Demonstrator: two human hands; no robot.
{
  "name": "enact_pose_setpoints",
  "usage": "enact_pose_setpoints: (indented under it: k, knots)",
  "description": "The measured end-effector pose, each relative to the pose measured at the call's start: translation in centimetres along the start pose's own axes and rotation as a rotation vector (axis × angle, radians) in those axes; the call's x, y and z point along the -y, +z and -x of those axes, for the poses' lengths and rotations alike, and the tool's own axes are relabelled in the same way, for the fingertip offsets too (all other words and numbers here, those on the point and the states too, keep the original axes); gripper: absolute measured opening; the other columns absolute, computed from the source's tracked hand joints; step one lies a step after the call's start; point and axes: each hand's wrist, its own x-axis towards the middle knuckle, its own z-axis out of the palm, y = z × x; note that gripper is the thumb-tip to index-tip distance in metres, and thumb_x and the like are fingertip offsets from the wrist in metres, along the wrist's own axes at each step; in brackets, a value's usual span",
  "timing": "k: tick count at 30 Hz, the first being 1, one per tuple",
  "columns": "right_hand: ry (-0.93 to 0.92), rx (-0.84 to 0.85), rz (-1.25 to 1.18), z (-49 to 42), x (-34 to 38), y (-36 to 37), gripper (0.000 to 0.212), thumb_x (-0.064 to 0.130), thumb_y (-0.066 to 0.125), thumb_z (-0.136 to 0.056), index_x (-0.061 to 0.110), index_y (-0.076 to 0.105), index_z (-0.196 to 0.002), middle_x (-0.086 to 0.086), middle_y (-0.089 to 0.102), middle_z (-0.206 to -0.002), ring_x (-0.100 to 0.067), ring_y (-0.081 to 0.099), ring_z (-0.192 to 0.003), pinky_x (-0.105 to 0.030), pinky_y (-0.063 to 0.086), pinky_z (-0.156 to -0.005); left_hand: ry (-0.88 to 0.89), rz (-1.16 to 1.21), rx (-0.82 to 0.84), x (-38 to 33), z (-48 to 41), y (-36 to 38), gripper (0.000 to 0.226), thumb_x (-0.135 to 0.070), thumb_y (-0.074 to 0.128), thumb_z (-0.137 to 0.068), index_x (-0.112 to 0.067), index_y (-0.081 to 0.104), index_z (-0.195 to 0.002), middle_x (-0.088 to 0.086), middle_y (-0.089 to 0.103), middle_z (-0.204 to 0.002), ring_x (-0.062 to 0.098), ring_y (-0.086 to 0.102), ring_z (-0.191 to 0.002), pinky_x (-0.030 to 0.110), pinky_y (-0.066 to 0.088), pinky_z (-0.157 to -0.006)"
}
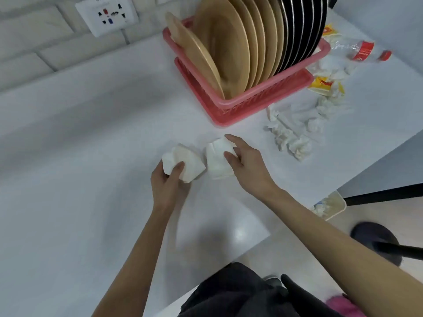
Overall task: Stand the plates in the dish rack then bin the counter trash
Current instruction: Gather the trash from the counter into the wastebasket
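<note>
Several tan plates (229, 49) and black plates (302, 26) stand upright in a pink dish rack (247, 106) at the back of the white counter (91, 138). My left hand (168, 181) is closed on a white crumpled tissue (185, 162) in front of the rack. My right hand (247, 161) grips a second white tissue (216, 161) right beside it. More crumpled tissues (297, 129), yellow wrappers (322, 84) and a clear plastic bottle (352, 49) with a red label lie to the right of the rack.
A small bin (332, 205) holding white trash sits on the floor past the counter's right edge. A dark stool (375, 239) and black bars stand lower right. A wall socket (107, 16) is on the tiled wall at the back left.
</note>
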Motion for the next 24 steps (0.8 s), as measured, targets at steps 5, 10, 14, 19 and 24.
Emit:
enact_pose_setpoints:
  k: [5, 10, 14, 19, 24]
  knots:
    - [0.098, -0.078, -0.133, 6.5, -4.8, -6.0, 0.039, 0.016, 0.052, -0.1, 0.023, 0.05, -0.138, -0.007, 0.036, -0.064, -0.008, 0.031, -0.054, -0.012, 0.032, -0.055, -0.095, 0.025, 0.106, -0.9, 6.3, 5.1, 0.012, -0.013, 0.063, -0.093, -0.015, 0.07, -0.103, -0.006, 0.074, -0.093, 0.01, 0.069, -0.089, 0.021, 0.053, -0.07]
    - [0.132, -0.112, -0.168, 14.1, -9.3, -11.4, 0.035, 0.013, 0.053, -0.1, 0.021, 0.054, -0.134, 0.02, 0.046, -0.061, 0.004, 0.05, -0.059, -0.009, 0.037, -0.059, -0.099, -0.076, 0.238, -0.8, 13.4, 11.0, 0.01, -0.021, 0.064, -0.091, -0.023, 0.07, -0.099, -0.011, 0.074, -0.091, 0.005, 0.068, -0.085, 0.02, 0.052, -0.067]
    - [0.158, -0.143, -0.263, 19.8, -13.0, -15.6, 0.035, 0.012, 0.052, -0.1, 0.028, 0.056, -0.131, 0.031, 0.058, -0.114, 0.011, 0.057, -0.101, -0.006, 0.042, -0.081, -0.138, -0.105, 0.248, 0.3, 18.8, 15.4, 0.01, -0.016, 0.063, -0.094, -0.021, 0.07, -0.099, -0.012, 0.074, -0.088, 0.003, 0.067, -0.083, 0.017, 0.05, -0.067]
    - [0.229, -0.184, -0.293, 25.3, -17.7, -20.1, 0.035, 0.015, 0.051, -0.101, 0.031, 0.057, -0.131, 0.02, 0.061, -0.122, 0.003, 0.056, -0.109, -0.006, 0.043, -0.081, -0.183, -0.098, 0.282, 1.9, 24.2, 20.8, 0.015, -0.02, 0.061, -0.095, -0.02, 0.069, -0.109, -0.006, 0.075, -0.1, 0.0, 0.069, -0.089, 0.014, 0.05, -0.07]
    - [0.254, -0.253, -0.299, 28.1, -20.5, -23.4, 0.036, 0.009, 0.052, -0.099, 0.027, 0.062, -0.128, 0.033, 0.064, -0.103, 0.006, 0.059, -0.1, -0.009, 0.042, -0.082, -0.199, -0.166, 0.377, 3.1, 26.8, 25.4, 0.025, -0.019, 0.059, -0.097, -0.015, 0.067, -0.12, -0.003, 0.074, -0.109, 0.01, 0.069, -0.1, 0.012, 0.05, -0.07]
